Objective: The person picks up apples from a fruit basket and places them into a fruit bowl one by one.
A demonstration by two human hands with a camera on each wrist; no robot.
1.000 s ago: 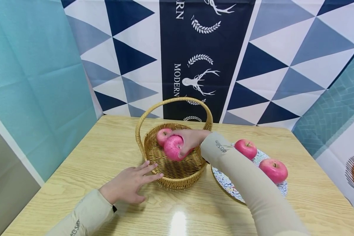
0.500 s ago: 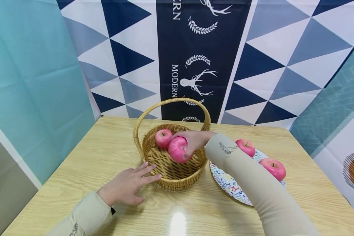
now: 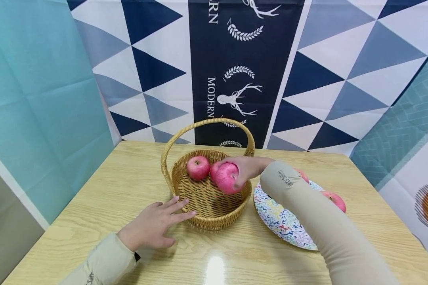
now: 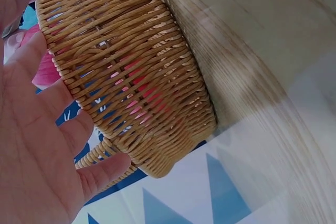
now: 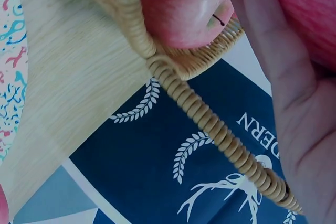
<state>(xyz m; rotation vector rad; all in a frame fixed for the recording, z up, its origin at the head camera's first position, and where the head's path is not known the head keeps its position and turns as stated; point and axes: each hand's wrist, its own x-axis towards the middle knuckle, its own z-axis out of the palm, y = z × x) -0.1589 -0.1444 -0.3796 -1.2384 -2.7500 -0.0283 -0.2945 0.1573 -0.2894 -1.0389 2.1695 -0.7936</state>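
Observation:
A wicker basket with a tall arched handle stands on the wooden table. My right hand grips a pink-red apple over the right part of the basket. One apple lies at the basket's back left, and another apple shows partly behind the held one. In the right wrist view, an apple with a dark stem sits inside the rim, near my thumb side. My left hand has its fingers spread, fingertips at the basket's front-left rim; the left wrist view shows them along the weave.
Right of the basket lies a round plate with a colourful squiggle pattern. Two apples on it, a rear apple and a front apple, are partly hidden by my right sleeve. A patterned cloth hangs behind the table.
My right hand has moved right within the basket, carrying its apple away from the back-left apple. Another apple has come into sight behind it. The left hand stays at the rim.

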